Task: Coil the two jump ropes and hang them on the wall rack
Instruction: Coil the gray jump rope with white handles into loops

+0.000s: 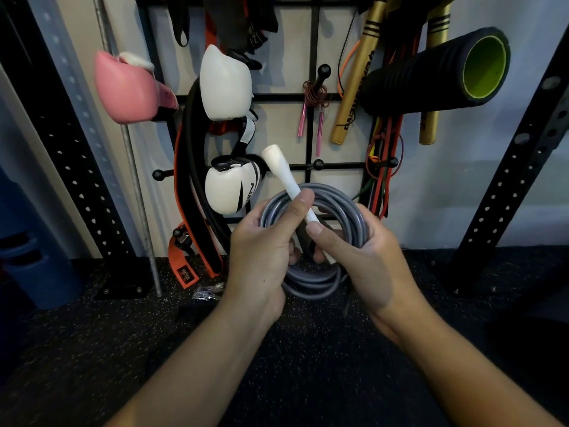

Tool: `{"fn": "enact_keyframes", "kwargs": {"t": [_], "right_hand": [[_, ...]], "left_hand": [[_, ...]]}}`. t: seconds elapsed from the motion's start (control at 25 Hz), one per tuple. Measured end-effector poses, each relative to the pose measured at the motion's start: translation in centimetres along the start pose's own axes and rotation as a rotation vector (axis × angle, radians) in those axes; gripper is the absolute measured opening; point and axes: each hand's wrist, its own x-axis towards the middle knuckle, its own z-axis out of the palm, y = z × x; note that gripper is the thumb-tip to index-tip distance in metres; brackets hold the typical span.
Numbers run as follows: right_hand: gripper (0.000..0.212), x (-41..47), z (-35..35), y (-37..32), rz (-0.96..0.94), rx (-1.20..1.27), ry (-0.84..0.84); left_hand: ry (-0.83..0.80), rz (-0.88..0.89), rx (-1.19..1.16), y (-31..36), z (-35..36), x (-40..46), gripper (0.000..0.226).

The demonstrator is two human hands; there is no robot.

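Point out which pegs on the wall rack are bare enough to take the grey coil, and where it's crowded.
Free: the ball-tipped peg on the lower bar, between the black-and-white glove and the resistance bands; also the peg left of the belt. Crowded: the upper peg carries the pink-handled rope, hemmed by the foam roller and white glove.

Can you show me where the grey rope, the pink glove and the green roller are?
grey rope (335, 197): head view, top of the coil.
pink glove (124, 94): head view, middle of its padding.
green roller (485, 66): head view, its green inside.
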Motion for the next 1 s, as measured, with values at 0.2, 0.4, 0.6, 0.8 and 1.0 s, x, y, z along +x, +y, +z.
{"fn": "enact_keyframes", "kwargs": {"t": [0.2,0.4,0.6,0.8,1.0], "right_hand": [[0.032,0.7,-1.8,-0.8,0.036,-0.079,-0.127],[0.027,1.1,-3.6,-1.8,0.017,-0.479,-0.392],[0.033,0.8,-2.8,-0.9,-0.058,-0.471,-0.460],[0.030,0.6,-2.4,-0.8,-0.051,-0.416,-0.340],[0.044,1.2,-3.7,-2.0,-0.020,-0.314,-0.074]], "left_hand": [[-0.060,0.050,0.204,0.8,-1.1,0.8,0.068],[-0.313,0.486,0.805,4.8,-4.1,2.4,0.104],[-0.772,0.217,1.158,2.6,-3.1,1.7,0.090],[-0.820,-0.094,0.831,1.2,-3.1,1.6,0.029],[-0.644,-0.067,0.540,1.4,-3.2,1.8,0.034]]}}
